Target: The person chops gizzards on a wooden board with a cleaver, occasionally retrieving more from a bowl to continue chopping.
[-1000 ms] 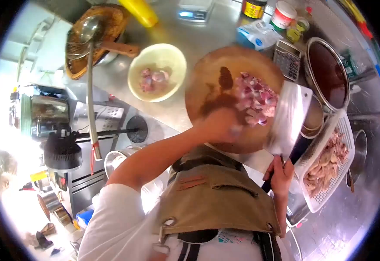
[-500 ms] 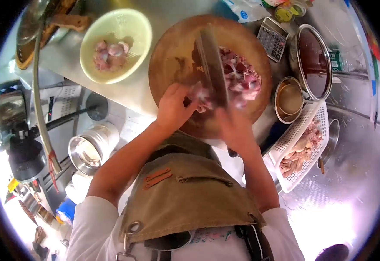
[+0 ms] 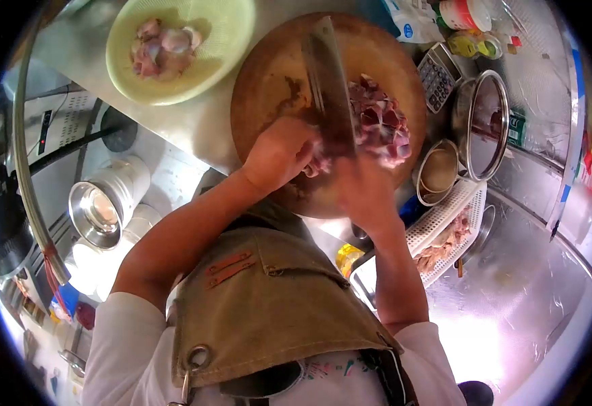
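Steel cleaver (image 3: 327,74) is gripped by the blurred right hand (image 3: 362,189); on the round wooden board (image 3: 262,74), raw meat (image 3: 317,161) is held by the left hand (image 3: 279,154), just left of the blade.

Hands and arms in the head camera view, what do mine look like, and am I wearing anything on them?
Your left sleeve and right sleeve are white and short, leaving both forearms bare. Your left hand and right hand are ungloved human hands; the right is motion-blurred. No watch shows.
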`<state>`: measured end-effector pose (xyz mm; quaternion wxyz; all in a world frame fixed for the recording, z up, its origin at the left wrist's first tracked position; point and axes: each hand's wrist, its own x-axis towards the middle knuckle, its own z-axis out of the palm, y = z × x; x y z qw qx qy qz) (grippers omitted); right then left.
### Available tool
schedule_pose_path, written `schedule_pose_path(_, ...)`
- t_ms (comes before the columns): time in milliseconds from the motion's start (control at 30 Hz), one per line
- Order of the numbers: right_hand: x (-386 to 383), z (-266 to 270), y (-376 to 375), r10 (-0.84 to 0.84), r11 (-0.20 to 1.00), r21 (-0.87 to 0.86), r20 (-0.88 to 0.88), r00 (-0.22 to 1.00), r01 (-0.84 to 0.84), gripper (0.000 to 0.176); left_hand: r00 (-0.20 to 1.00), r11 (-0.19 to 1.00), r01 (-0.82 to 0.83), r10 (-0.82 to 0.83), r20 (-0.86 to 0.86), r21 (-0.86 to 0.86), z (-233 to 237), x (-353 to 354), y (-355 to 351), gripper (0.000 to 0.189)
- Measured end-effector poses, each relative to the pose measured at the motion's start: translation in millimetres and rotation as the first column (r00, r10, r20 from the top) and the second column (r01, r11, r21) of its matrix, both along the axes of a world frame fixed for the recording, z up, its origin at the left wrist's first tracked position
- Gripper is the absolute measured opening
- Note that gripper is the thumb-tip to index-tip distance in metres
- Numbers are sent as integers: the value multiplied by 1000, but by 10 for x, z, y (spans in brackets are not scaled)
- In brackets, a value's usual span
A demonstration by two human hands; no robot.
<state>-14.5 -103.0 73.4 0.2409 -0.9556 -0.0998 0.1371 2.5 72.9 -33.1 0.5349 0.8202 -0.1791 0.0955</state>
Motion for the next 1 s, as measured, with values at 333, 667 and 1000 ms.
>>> schedule_pose_path(333,101,68,69,64,998,27,-74,995,-62,25,999,996,-44,44,-1,-74,-75,-2,-17,23)
schedule_pose_path(667,177,-56,183,33,995,-90,-184,982,-51,27,990,998,69,-68,-120,-1,-73,-41,51,24)
schedule_pose_path(1000,236,-417,-44,21,990,-140,-98,995,-35,33,947,976,193,-213,241,105,-130,-113,105,23)
